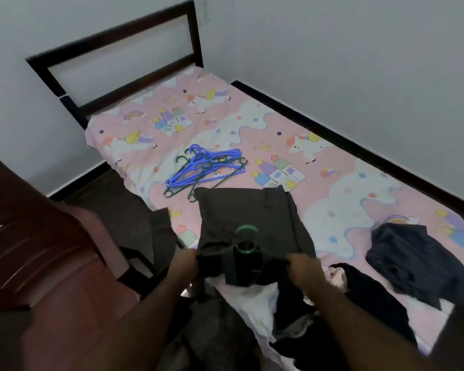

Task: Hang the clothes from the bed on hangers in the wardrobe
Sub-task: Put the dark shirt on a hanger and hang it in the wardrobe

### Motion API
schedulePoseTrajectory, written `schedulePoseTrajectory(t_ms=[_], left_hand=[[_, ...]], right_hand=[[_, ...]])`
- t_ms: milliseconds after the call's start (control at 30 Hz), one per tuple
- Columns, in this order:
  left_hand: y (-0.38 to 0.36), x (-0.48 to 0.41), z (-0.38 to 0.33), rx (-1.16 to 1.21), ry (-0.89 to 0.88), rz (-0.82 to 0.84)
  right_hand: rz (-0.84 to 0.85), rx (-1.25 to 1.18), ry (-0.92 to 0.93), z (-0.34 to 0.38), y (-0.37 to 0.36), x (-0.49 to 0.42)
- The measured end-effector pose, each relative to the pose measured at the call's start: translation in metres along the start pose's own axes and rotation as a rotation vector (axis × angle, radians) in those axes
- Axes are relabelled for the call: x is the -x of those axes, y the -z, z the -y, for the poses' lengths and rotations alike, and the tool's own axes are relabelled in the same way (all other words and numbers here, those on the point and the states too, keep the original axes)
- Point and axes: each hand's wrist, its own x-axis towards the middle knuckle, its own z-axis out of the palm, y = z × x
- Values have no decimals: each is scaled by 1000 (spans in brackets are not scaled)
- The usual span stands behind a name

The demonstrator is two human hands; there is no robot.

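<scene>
My left hand (pixel 188 259), right hand (pixel 302 263): fingers clamped on dark garment (pixel 252 210) shoulders over green hanger (pixel 247 226). Risk: uneven lift, shoulder slips off, garment drops.

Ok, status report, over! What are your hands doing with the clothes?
Both busy: left hand and right hand each grip the dark garment, green hanger hook poking from its top. More clothes and spare hangers on bed. Close at left, a chair.

I'm looking into a home bedroom: a single bed (pixel 252 135) with a dark headboard (pixel 118 54), pink unicorn sheet (pixel 332 196), plain walls (pixel 359 62), probably a plastic chair (pixel 51 250) alongside.
</scene>
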Motion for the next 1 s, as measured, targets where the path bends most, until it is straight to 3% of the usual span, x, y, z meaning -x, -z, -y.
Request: schedulePoseTrajectory(t_ms=[133,300,400,467,600,733,833,1000], left_hand=[[106,-42,-34,63,-118,-249],[245,-37,-74,308,-283,-738],[255,-1,-73,398,-398,-948],[222,16,-54,422,-466,-963],[113,31,1,397,-452,-773],[31,39,56,256,-346,-425],[14,50,75,181,-252,-251],[20,66,86,160,-219,-141]], right_hand=[[-148,-46,-17,9,102,-62],[-715,-320,144,52,253,-54],[-958,-405,196,64,253,-21],[-1010,-455,158,63,208,-5],[-849,-443,19,54,77,26],[-456,-443,-183,62,-8,66],[-317,-412,-173,72,-29,81],[-184,-339,-217,86,-33,87]])
